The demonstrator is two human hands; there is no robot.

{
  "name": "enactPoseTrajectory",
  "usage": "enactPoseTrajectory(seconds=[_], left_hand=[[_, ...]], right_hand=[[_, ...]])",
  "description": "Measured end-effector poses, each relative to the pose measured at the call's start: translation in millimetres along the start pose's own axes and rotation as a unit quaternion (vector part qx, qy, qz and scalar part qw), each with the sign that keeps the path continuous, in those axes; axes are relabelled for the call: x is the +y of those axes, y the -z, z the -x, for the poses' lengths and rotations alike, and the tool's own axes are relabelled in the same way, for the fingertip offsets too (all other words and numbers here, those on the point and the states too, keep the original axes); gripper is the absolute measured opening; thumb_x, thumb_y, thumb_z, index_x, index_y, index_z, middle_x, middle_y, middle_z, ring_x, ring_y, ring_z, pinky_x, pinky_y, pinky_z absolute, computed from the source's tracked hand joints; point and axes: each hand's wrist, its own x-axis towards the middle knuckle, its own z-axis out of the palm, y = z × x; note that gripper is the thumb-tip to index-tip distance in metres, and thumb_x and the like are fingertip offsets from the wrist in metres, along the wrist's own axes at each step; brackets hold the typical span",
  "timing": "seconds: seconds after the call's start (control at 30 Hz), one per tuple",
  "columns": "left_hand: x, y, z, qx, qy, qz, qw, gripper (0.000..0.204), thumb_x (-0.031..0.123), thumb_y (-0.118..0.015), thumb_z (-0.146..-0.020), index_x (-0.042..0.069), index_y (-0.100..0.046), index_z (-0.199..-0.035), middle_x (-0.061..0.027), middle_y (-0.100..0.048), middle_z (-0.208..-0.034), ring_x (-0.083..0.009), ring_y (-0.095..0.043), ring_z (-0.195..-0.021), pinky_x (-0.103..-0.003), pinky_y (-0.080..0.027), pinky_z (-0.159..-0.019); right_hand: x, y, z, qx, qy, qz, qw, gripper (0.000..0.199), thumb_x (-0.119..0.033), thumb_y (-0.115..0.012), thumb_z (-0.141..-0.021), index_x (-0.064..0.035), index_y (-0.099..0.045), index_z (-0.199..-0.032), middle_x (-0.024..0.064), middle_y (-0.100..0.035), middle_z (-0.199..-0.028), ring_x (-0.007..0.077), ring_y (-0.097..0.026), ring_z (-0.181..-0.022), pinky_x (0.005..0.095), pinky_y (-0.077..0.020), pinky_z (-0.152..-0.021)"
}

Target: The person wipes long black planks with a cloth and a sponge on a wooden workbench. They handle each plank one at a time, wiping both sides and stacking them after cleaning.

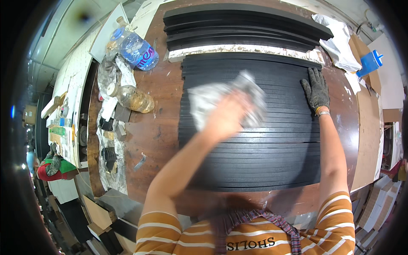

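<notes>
A set of black strips (272,153) lies side by side on a brown worktable (157,127), forming one dark panel. My left hand (227,114) is bare and blurred with motion; it presses a crumpled grey-white cloth (208,100) onto the strips near their upper middle. My right hand (316,90) wears a dark knit glove and lies flat, fingers spread, on the panel's upper right corner.
More black strips (238,25) are stacked at the table's far side behind a pale paint-stained batten (238,49). A blue water bottle (138,51) and a bottle of amber liquid (131,97) lie at the left. White rags (340,42) and a blue container (369,63) sit at the right.
</notes>
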Motion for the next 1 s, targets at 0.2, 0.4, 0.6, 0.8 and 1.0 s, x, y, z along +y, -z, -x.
enactPoseTrajectory(seconds=[0.2,0.4,0.6,0.8,1.0], left_hand=[[-155.2,31.7,21.5,0.344,0.359,0.143,0.856,0.033,0.012,-0.056,-0.091,0.006,-0.067,-0.121,-0.0203,-0.071,-0.107,-0.0329,-0.070,-0.096,-0.040,-0.056,-0.086],[2.9,-6.5,-81.0,0.119,-0.169,0.096,0.974,0.064,0.016,-0.070,-0.080,0.011,-0.052,-0.141,-0.0206,-0.052,-0.143,-0.0356,-0.046,-0.137,-0.048,-0.033,-0.118],[-168.8,28.7,-33.6,0.214,0.380,0.259,0.862,0.039,0.020,-0.057,-0.095,0.000,-0.061,-0.128,-0.0231,-0.061,-0.131,-0.0332,-0.053,-0.130,-0.046,-0.040,-0.112],[-119.4,-42.5,-63.5,0.218,0.186,0.125,0.950,0.044,0.006,-0.055,-0.087,0.006,-0.061,-0.131,-0.0194,-0.059,-0.136,-0.0335,-0.052,-0.132,-0.044,-0.039,-0.113],[-150.8,7.6,-53.3,0.234,0.262,0.109,0.930,0.035,0.011,-0.062,-0.087,0.008,-0.069,-0.121,-0.0180,-0.066,-0.126,-0.0325,-0.062,-0.120,-0.042,-0.048,-0.103]], right_hand=[[-2.1,-3.0,3.0,0.019,-0.006,0.004,1.000,0.065,-0.050,-0.048,-0.101,-0.0139,-0.037,-0.154,0.0134,-0.034,-0.160,0.0354,-0.028,-0.148,0.0471,-0.0223,-0.121],[-5.0,-1.1,1.8,0.014,-0.015,0.021,1.000,0.064,-0.050,-0.049,-0.100,-0.0145,-0.040,-0.152,0.0125,-0.035,-0.160,0.0345,-0.029,-0.148,0.0472,-0.0238,-0.121],[-5.7,1.7,2.6,0.010,-0.028,-0.008,1.000,0.063,-0.049,-0.051,-0.099,-0.0159,-0.041,-0.152,0.0110,-0.035,-0.160,0.0338,-0.030,-0.148,0.0468,-0.0248,-0.121],[-8.9,3.0,2.1,0.011,-0.041,-0.012,0.999,0.062,-0.048,-0.052,-0.099,-0.0166,-0.042,-0.151,0.0109,-0.037,-0.159,0.0339,-0.030,-0.148,0.0478,-0.0247,-0.120],[-2.5,-2.5,2.0,0.031,-0.027,-0.029,0.999,0.061,-0.048,-0.052,-0.098,-0.0160,-0.044,-0.150,0.0108,-0.038,-0.158,0.0328,-0.030,-0.148,0.0473,-0.0232,-0.121]])
